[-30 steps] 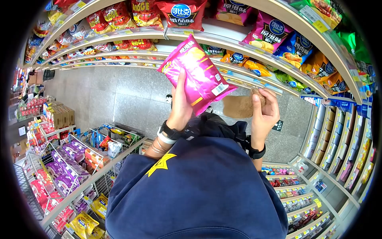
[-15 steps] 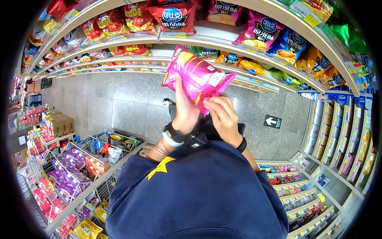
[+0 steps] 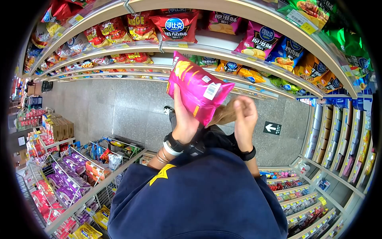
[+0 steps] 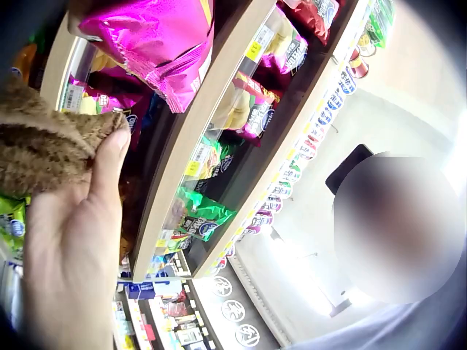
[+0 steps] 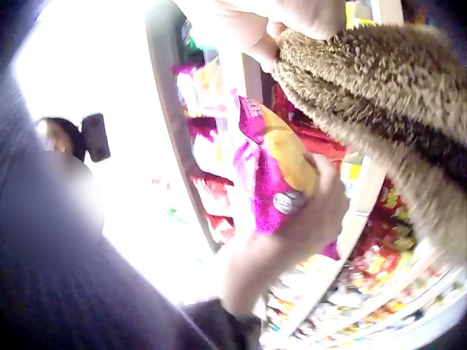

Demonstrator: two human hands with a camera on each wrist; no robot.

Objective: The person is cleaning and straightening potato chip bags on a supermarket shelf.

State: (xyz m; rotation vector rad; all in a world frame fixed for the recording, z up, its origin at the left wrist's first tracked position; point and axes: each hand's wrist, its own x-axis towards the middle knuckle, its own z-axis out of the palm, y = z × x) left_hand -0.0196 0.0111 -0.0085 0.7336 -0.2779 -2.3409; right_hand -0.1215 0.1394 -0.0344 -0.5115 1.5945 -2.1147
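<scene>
My left hand [image 3: 185,123] holds a shiny pink bag of potato chips [image 3: 195,89] in front of my chest, thumb over its printed face with the barcode. Just right of the bag, my right hand [image 3: 244,123] pinches a brown fluffy cloth [image 3: 223,114], which hangs beside the bag's lower corner. The left wrist view has the right hand [image 4: 73,233] with thumb on the cloth [image 4: 44,146], and the chip bag [image 4: 160,44] above. In the right wrist view, the left hand [image 5: 328,197] wraps round the bag [image 5: 266,168] behind the cloth [image 5: 365,80].
Curved shelves [image 3: 223,51] of chip bags, among them a red one [image 3: 175,28], stand ahead. Wire baskets of packs [image 3: 75,171] are at the left, and low racks [image 3: 294,195] at the right. A floor sign with an arrow [image 3: 272,128] lies beyond the right hand.
The right hand came in from the right with the cloth to the bag's lower corner, then drew back a little to the right. The bag has turned slightly in the left hand.
</scene>
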